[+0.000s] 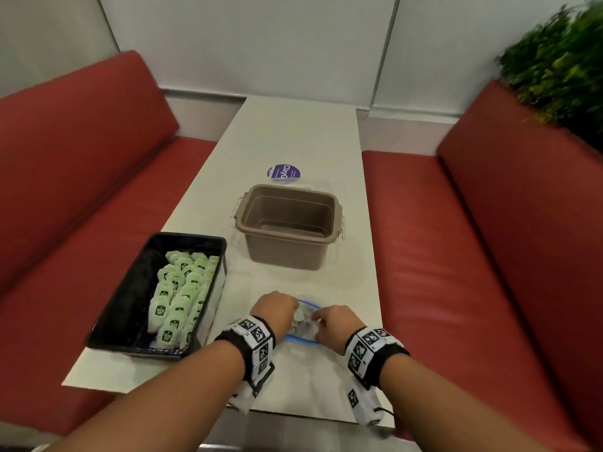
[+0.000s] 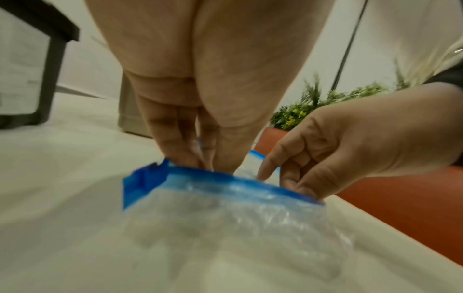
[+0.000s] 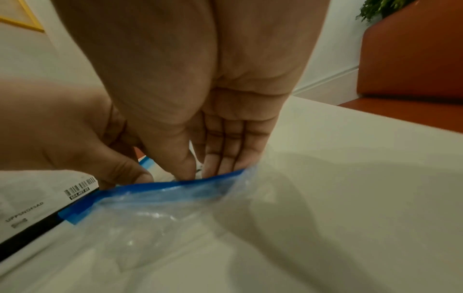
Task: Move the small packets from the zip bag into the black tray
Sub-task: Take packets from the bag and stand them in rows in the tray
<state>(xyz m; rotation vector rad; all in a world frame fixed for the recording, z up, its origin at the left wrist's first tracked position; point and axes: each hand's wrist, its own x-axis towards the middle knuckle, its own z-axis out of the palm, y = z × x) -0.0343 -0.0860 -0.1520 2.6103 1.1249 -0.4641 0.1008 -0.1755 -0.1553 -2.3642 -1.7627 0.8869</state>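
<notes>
Right now both hands are down at the mouth of the zip bag [image 1: 301, 331], which lies flat on the near end of the table [image 1: 293, 141], just in front of the person. The left hand [image 1: 273, 309] has its fingers dipped past the blue zip strip [image 2: 225, 178] into the opening, and in the left wrist view those fingers [image 2: 175, 138] look bunched together, though whether they have a packet pinched I cannot tell. The right hand [image 1: 336, 322] curls over the bag's right-hand lip and, seen from the left wrist, pinches the blue edge to keep the mouth spread. Something pale and crumpled sits between the two hands in the head view; too blurred to call it a packet.

Here is the relation that counts: the black tray [image 1: 107, 321] lies to the left of the bag and a little farther away, its long axis running away from the person. So the left hand is the nearer one, and a short lift up and leftwards over the tray's near wall should do it. The small packets [image 1: 179, 295], pale green, already fill rows along the tray's right half; its left half shows dark bottom.

Beyond the bag stands a brown tub [image 1: 288, 223], with a round purple lid [image 1: 283, 173] behind it. Neither sits on the line from bag to tray, I'd judge. Red bench seats [image 1: 489, 256] flank the table, and a green plant [image 1: 561, 60] sits far right.
</notes>
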